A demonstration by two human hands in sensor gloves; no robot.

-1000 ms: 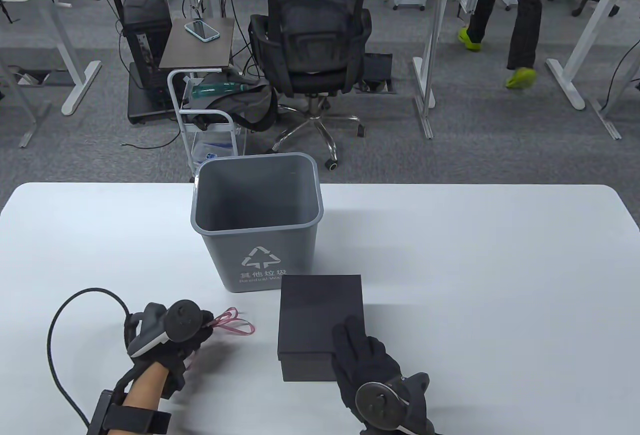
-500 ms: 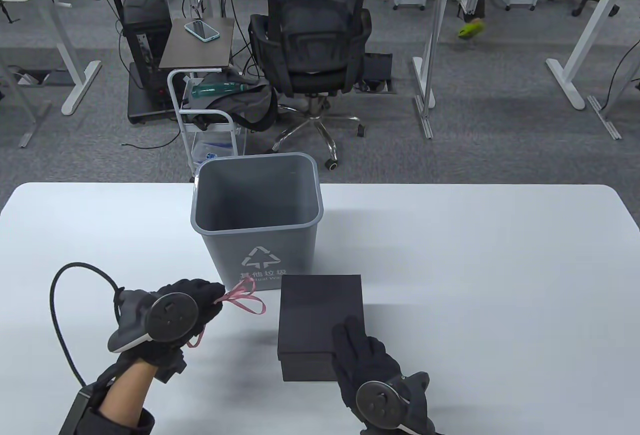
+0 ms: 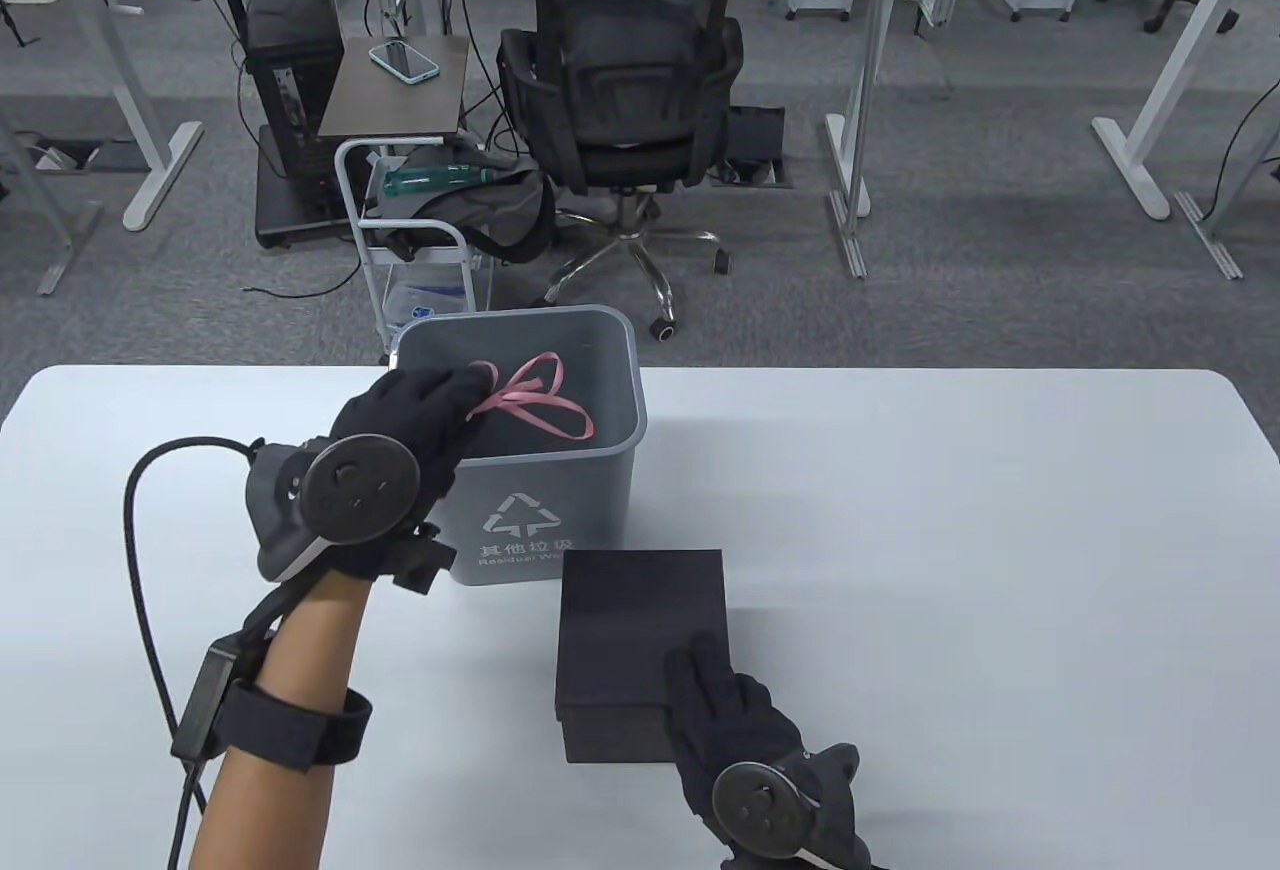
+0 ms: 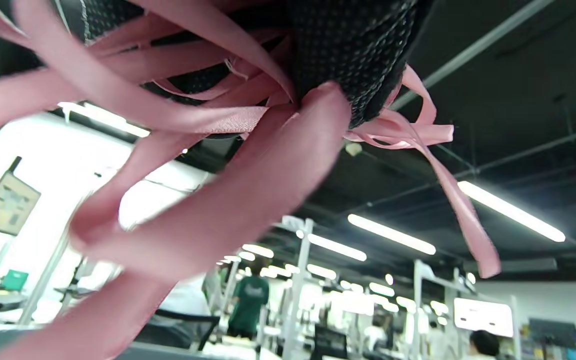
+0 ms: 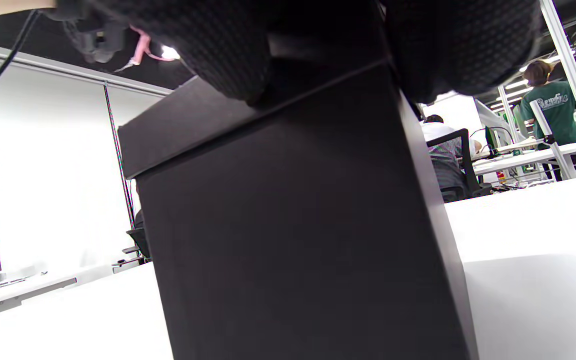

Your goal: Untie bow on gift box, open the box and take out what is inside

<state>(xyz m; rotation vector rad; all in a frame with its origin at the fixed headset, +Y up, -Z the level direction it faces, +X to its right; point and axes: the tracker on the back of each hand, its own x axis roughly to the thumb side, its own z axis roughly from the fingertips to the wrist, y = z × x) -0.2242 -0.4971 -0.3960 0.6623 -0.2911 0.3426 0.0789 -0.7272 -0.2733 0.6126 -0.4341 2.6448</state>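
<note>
Half a second ago the left hand was low beside the bin's front with the pink ribbon; it has since risen toward 12 o'clock and now pinches the ribbon's loops over the open mouth of the grey bin. Still lidded, the black gift box sits on the table at 5 o'clock from the bin, nearer the right hand, whose straight fingers rest flat on its lid at the 5 o'clock corner. Its contents are hidden, and the left wrist view is mostly blurred ribbon.
</note>
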